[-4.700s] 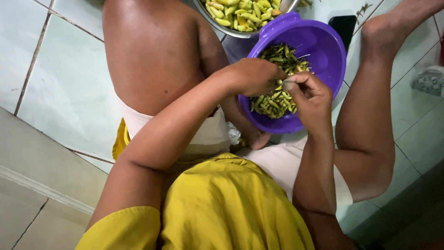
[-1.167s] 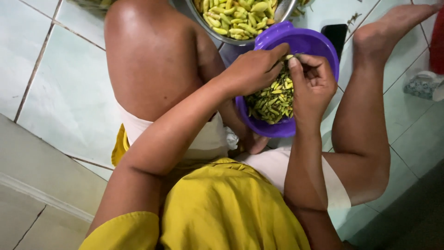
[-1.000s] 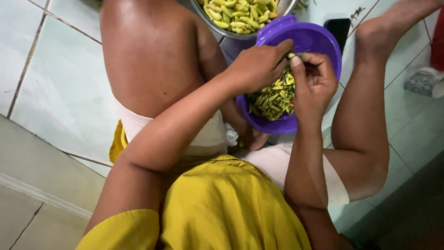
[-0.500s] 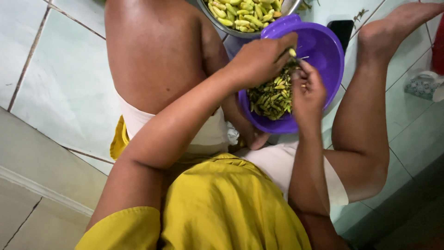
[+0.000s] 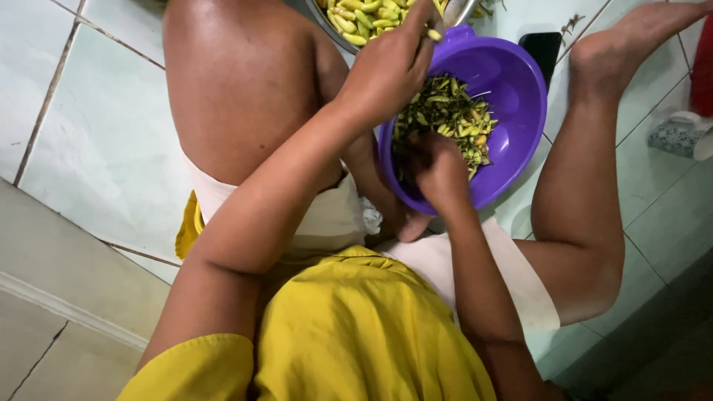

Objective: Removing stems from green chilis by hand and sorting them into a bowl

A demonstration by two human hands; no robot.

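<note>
Our left hand [image 5: 390, 67] pinches one yellow-green chili [image 5: 433, 34] over the metal bowl [image 5: 460, 11]; our right hand [image 5: 440, 172], curled, fingers in the purple bowl [image 5: 512, 82] scraps, grip unclear.

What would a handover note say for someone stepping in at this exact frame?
Left hand: reaches out over the metal bowl of whole yellow-green chillies, a chilli at the fingertips; grip not clear.
Right hand: down inside the purple bowl, on the pile of stems and trimmings; whether it holds anything cannot be seen.
Layout: both bowls sit on the tiled floor between the person's legs, metal one farther away. A black phone lies beyond the purple bowl.
Done: a heap of trimmings.
Left: cannot be judged; the metal bowl is only partly in view.
</note>
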